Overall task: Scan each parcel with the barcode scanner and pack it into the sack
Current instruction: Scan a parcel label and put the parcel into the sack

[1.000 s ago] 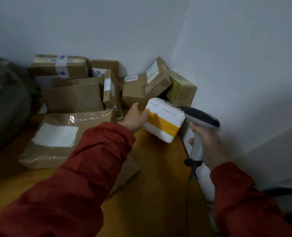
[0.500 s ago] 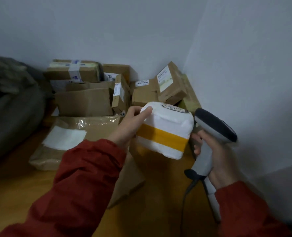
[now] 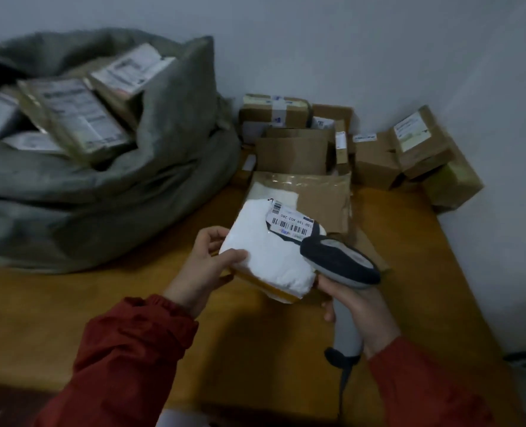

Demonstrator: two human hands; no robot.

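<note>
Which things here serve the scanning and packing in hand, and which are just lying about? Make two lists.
In hand: white parcel, its barcode label, barcode scanner, left hand, right hand, grey sack.

Lying about for now: cardboard boxes in the corner, flat brown packet, wooden table.

I see the left grip [image 3: 203, 269] holding the white parcel [image 3: 268, 257] above the table [image 3: 409, 272], thumb on top. The right grip [image 3: 360, 309] wraps the barcode scanner [image 3: 338, 260], head at the label [image 3: 291, 224] edge. Grey sack [image 3: 169, 149] far left, parcels inside
</note>
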